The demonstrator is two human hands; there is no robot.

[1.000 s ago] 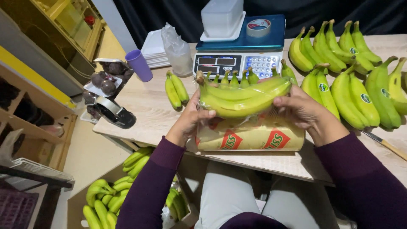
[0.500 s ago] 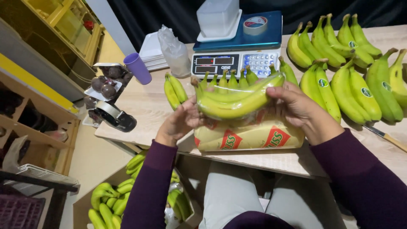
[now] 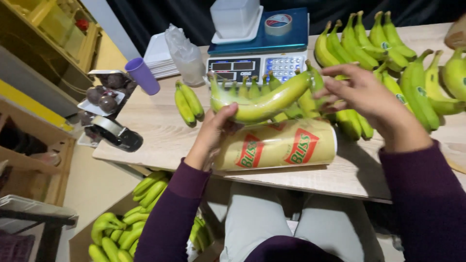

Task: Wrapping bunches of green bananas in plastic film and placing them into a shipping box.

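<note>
Banana bunch held over a printed bag, centre of frame.
Left hand (image 3: 213, 133) grips the banana bunch (image 3: 264, 99) at its left end; right hand (image 3: 369, 99), fingers spread, hovers at its right end above the bag (image 3: 276, 148) on the surface (image 3: 155, 131).

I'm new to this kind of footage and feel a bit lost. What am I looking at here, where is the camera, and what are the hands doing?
There is no machine: a person in purple sleeves works with bare hands, and the single picture comes from a camera worn on their head, looking down.

The left hand grips one end of a bunch of bananas that sits in a clear printed bag. The right hand hovers open over the other end of the bunch.

On the wooden table lie a digital scale with a roll of tape on it, a small pair of green bananas, a purple cup, a tape dispenser, and more banana bunches at the right. A box of green bananas stands below the table.
</note>
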